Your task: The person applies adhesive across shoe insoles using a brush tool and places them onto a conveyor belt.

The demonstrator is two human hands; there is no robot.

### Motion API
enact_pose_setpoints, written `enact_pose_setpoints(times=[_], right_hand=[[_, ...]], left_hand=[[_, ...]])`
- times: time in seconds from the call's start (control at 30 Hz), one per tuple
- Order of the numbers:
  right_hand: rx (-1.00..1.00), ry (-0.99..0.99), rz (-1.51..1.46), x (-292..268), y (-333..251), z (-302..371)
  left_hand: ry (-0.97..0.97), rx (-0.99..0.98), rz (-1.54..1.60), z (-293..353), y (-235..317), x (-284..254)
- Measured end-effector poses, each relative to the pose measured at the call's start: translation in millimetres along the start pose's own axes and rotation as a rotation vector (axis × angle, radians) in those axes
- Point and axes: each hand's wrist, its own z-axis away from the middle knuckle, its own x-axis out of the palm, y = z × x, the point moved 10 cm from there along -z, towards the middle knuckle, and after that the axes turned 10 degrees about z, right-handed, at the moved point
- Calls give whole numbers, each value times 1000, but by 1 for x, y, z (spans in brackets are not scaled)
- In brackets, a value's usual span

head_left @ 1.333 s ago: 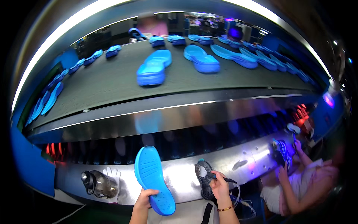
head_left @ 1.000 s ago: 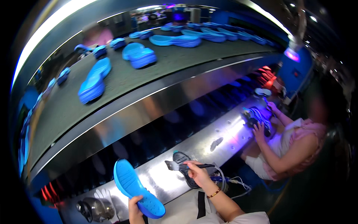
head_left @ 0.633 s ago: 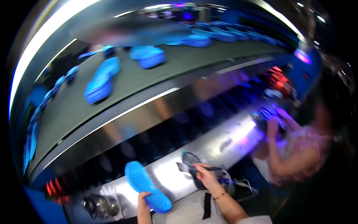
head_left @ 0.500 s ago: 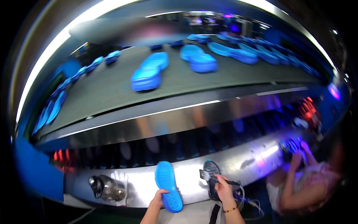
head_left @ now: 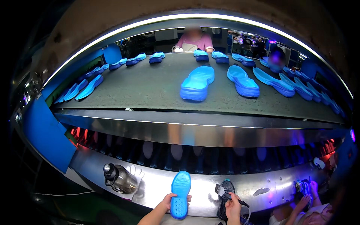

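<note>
My left hand (head_left: 167, 201) grips a light blue shoe sole (head_left: 180, 191) by its sides, its thumb on the face and fingertips showing past the right edge. The sole stands toe-up, with grooves at the top and small holes in the heel. To its right, my right hand (head_left: 233, 207) is closed around a black-handled brush (head_left: 221, 191) with a flat, pale head. The brush is over a black shoe sole (head_left: 222, 207) at the bench's near edge; I cannot tell whether it touches.
Beyond the metal bench (head_left: 157, 187) runs a dark conveyor belt (head_left: 150, 82) carrying several blue soles. Below it, a shelf glows red at both ends. A steel bottle (head_left: 122, 180) and a white glove (head_left: 137, 175) lie left. Co-workers sit at right (head_left: 317, 213) and across the belt (head_left: 193, 39).
My view has swung and levelled, bringing a person across the belt into sight. The blue sole in my left hand is now more upright. Both hands keep their holds.
</note>
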Motion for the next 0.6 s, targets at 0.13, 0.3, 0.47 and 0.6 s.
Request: enact_pose_setpoints(times=[0.13,0.3,0.47,0.6], right_hand=[[-9,0,-1,-2,-3,0],[-7,-16,-17,-1,-6,2],[-32,8,-84,-5,-7,8],[-23,6,-81,-6,-7,7]], left_hand=[[-13,18,-19,0,1,-3],[-25,16,-24,-3,3,-4],[12,43,-18,0,4,-1],[42,-27,43,3,-3,2]])
